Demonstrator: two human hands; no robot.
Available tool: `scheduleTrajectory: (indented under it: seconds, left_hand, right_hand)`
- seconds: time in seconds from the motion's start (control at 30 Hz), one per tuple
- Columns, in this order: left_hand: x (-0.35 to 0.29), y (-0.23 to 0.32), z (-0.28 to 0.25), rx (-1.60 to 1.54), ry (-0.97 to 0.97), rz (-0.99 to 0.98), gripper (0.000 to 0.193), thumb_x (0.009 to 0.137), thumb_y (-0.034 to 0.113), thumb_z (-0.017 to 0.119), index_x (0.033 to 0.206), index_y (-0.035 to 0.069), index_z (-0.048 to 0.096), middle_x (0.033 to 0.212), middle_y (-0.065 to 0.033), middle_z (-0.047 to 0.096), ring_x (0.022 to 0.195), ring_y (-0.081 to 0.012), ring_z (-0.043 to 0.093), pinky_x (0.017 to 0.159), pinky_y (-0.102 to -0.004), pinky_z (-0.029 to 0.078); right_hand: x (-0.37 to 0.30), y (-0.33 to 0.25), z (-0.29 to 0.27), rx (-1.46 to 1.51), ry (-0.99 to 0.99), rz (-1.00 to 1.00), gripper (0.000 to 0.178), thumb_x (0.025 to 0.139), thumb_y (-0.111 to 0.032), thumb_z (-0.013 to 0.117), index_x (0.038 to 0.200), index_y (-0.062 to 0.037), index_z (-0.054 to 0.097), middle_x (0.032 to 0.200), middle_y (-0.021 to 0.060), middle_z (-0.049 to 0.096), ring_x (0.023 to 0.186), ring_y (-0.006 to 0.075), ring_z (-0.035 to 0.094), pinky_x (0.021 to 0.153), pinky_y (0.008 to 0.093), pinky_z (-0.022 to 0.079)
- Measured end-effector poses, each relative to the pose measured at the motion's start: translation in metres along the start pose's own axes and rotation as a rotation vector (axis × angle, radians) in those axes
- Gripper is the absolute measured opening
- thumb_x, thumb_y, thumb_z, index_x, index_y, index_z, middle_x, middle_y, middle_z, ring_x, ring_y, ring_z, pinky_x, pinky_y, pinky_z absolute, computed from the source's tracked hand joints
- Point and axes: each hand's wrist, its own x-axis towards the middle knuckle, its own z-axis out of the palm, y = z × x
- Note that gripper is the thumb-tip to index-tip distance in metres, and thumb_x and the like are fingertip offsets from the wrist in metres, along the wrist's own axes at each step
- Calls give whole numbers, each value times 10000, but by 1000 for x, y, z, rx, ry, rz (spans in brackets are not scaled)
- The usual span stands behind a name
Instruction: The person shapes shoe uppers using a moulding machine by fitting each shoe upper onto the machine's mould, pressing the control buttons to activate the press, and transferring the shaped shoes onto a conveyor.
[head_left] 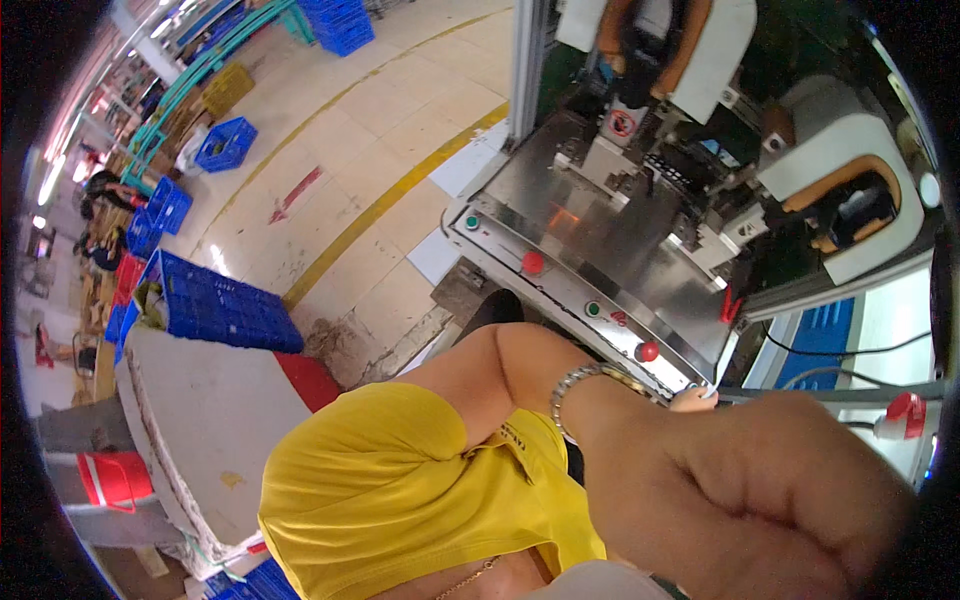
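My left hand (760,490) looms very large at the lower right, close to the camera, beyond a metal-banded bracelet or watch (577,385) on the wrist. Skin folds show, but its fingers are out of sight. Past that wrist, a small part of my right hand (690,400) shows at the machine's front right corner. Its fingers look closed around a small pale thing (710,388) whose kind I cannot make out. The machine (530,225) has a metal bed, with red buttons (532,263) and green buttons (593,310) along its front edge.
Two white-and-tan press heads (850,200) stand over the bed. A white-topped table (200,430) is at the left, beside a blue crate (225,305) and a red bucket (115,480). A red-and-white object (903,415) sits at the right. Further crates line the yellow-striped floor (400,180).
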Motion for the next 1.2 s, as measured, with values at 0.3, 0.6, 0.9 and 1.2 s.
scheduleTrajectory:
  seconds: [0.3,0.6,0.9,1.2]
  left_hand:
    - [-4,4,-6,-38,59,-37,329,797,326,560,905,18,521,896,-79,510,742,-151,447,683,-267,354]
    - [-23,-20,9,-12,100,-58,347,783,324,576,918,11,513,893,-81,514,713,-138,450,666,-255,357]
    - [3,14,-10,-12,23,-41,368,770,323,592,932,4,504,891,-82,517,684,-125,454,649,-242,361]
    - [-8,-11,-5,58,59,-45,391,757,321,608,945,-3,496,888,-83,520,655,-112,458,632,-230,365]
  right_hand:
    - [-6,-17,-11,-49,-56,-36,337,825,-274,460,1122,-122,509,1044,106,545,915,307,522,736,425,418]
    - [-4,-19,-12,-33,-50,-22,338,820,-258,448,1121,-116,511,1042,110,546,901,307,526,728,430,419]
    - [-6,-7,-11,-38,-81,19,361,806,-265,449,1136,-134,514,1071,97,539,933,288,517,743,423,414]
    - [-2,-12,-6,-15,-14,-59,336,819,-257,442,1113,-117,521,1033,100,554,897,302,529,728,420,418]
